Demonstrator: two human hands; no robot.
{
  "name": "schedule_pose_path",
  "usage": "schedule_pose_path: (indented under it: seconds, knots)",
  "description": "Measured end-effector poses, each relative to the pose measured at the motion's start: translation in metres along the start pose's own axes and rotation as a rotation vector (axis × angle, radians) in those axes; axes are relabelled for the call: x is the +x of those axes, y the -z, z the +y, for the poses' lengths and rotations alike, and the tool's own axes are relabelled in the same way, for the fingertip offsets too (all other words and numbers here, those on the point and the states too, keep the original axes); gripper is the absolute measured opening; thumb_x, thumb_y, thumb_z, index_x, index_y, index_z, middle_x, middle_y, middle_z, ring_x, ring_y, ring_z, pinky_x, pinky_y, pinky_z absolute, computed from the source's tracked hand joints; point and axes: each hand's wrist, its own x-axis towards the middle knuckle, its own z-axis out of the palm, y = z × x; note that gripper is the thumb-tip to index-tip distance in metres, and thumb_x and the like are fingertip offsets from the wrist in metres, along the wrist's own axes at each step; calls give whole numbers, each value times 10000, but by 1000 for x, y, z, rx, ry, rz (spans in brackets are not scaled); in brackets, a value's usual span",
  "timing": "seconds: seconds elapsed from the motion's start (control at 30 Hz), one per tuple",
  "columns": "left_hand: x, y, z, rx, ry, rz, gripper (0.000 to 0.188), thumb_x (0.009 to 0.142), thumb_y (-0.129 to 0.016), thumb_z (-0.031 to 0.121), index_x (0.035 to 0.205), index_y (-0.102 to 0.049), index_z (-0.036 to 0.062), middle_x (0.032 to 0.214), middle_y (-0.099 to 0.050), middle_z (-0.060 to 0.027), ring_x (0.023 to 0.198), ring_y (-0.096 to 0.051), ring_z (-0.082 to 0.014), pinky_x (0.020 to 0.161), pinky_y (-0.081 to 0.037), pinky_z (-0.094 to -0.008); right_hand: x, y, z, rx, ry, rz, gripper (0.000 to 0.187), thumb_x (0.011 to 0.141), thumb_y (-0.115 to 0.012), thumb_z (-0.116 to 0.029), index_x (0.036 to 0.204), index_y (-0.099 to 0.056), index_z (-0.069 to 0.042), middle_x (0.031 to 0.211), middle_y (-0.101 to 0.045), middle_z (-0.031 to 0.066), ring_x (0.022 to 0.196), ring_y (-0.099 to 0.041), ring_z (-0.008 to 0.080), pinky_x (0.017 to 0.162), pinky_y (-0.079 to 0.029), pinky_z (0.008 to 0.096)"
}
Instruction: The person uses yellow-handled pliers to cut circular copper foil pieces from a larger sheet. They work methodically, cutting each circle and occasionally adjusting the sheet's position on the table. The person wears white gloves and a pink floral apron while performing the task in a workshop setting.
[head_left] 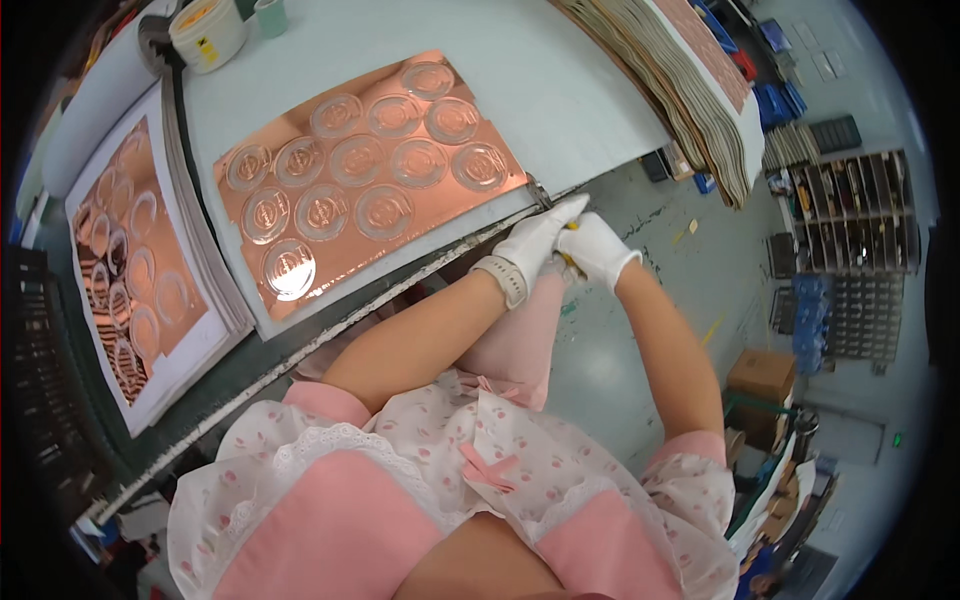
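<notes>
A shiny copper-coloured sheet with several raised round shapes lies on the pale worktable. At its right corner are the grey metal jaws of yellow-handled pliers; their exact type is hard to make out. My right hand, in a white glove, is closed around the yellow handle. My left hand, also white-gloved, is closed over the middle of the pliers and hides that part. Both hands meet just off the table's front edge.
Left of the sheet, a thick stack of paper bears another copper sheet. A white tub and a small green cup stand behind. Layered sheets are piled at the far right. Shelving stands beyond the floor.
</notes>
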Motion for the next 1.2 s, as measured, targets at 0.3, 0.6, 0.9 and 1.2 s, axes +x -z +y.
schedule_pose_path:
  seconds: [0.3,0.6,0.9,1.2]
  knots:
    - [-13,2,2,452,35,270,367,866,-550,373,872,-662,24,876,-649,-75,743,-625,-169,658,-503,-304,-21,3,13,749,-11,-325,457,897,-574,-413,1056,-587,16,951,-603,92,865,-589,179,773,-478,306]
    - [10,23,-15,1419,-395,106,338,937,-439,170,1265,-485,100,869,-619,-229,784,-646,-365,657,-529,-449,22,-20,43,540,-150,12,840,853,-280,-777,1177,-567,-57,1105,-608,91,987,-577,170,880,-455,289]
    - [-8,40,-27,1058,-898,158,429,961,-409,371,1157,-554,19,999,-648,-189,840,-654,-335,758,-523,-389,18,-30,24,565,9,13,911,846,-283,-784,1155,-568,24,1082,-613,117,999,-572,194,874,-461,306]
    - [-70,-47,24,1050,-929,48,202,898,-597,234,911,-654,40,686,-627,-113,664,-620,-281,640,-491,-377,66,37,40,-86,-42,279,763,921,-314,-636,907,-624,61,757,-615,167,724,-602,274,711,-491,364]
